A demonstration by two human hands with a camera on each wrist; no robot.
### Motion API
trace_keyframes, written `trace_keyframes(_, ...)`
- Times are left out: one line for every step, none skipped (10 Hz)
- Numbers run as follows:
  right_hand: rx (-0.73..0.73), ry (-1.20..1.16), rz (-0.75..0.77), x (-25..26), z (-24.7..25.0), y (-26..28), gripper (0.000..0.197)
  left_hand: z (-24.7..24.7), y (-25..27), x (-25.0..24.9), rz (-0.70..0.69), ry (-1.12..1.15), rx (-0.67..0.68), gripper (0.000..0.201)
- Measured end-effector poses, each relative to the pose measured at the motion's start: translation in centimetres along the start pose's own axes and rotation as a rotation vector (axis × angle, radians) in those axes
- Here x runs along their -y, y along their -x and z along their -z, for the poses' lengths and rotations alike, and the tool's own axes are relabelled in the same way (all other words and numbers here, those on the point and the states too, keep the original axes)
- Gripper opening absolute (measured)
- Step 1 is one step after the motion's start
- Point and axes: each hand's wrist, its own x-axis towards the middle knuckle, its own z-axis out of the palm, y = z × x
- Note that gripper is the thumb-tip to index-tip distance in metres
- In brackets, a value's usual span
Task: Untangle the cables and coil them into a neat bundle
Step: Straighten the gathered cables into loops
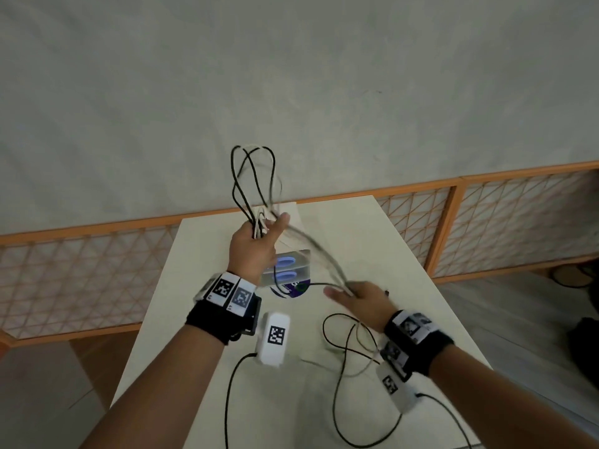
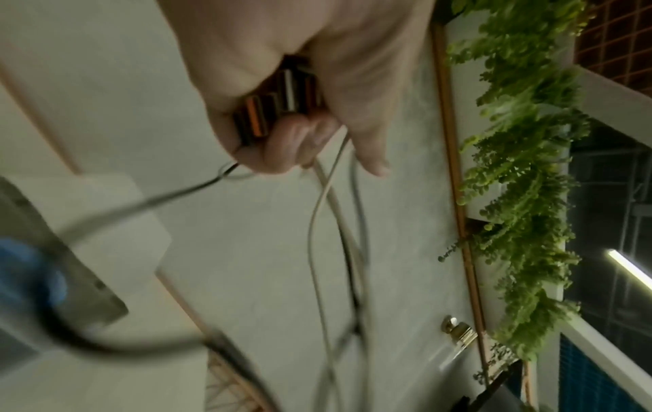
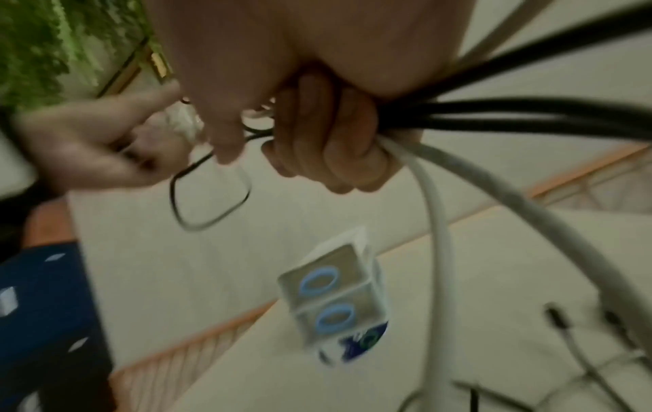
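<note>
While both hands grip the cables above the pale rectangular table (image 1: 405, 254), the loops stand upright.

Raised over the table's far edge, the left hand (image 1: 256, 241) has its fingers curled round a bunch of thin black and white cables (image 1: 254, 179), whose loops rise above the fist; the left wrist view shows metal USB plugs (image 2: 279, 103) clamped in that fist. From there blurred strands arc down to the right hand (image 1: 359, 303), low near the table's right edge, its fingers (image 3: 338, 156) closed round black and white strands. Between the hands, near the table's middle, sits a clear box with two blue rings (image 1: 287, 268). More black cable lies in loose loops (image 1: 343, 345) toward the table's near edge.
</note>
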Motion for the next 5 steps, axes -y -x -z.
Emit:
trace_keyframes(-0.129, -0.328, -0.139, -1.3, 5.8, 0.1, 0.054, 2.5, -0.4, -0.2, 0.100, -0.114, 0.066, 0.051)
trace_keyframes(-0.365, -0.483, -0.226, -4.5, 12.2, 0.5, 0.072, 5.3, -0.6, -0.1, 0.212, -0.084, 0.090, 0.054)
trace_keyframes(-0.537, -0.339, -0.248, -6.5, 17.6, 1.5, 0.075, 7.2, -0.5, 0.2, 0.287, -0.087, 0.186, 0.053)
trace_keyframes(-0.590, -0.119, -0.152, -6.5, 19.6, 2.9, 0.082, 7.6, -0.3, -0.2, 0.243, -0.158, 0.337, 0.052)
trace_keyframes(-0.453, 0.077, -0.173, -16.1, 27.8, 1.4, 0.087, 8.4, -0.9, -1.6, 0.204, -0.161, 0.374, 0.059)
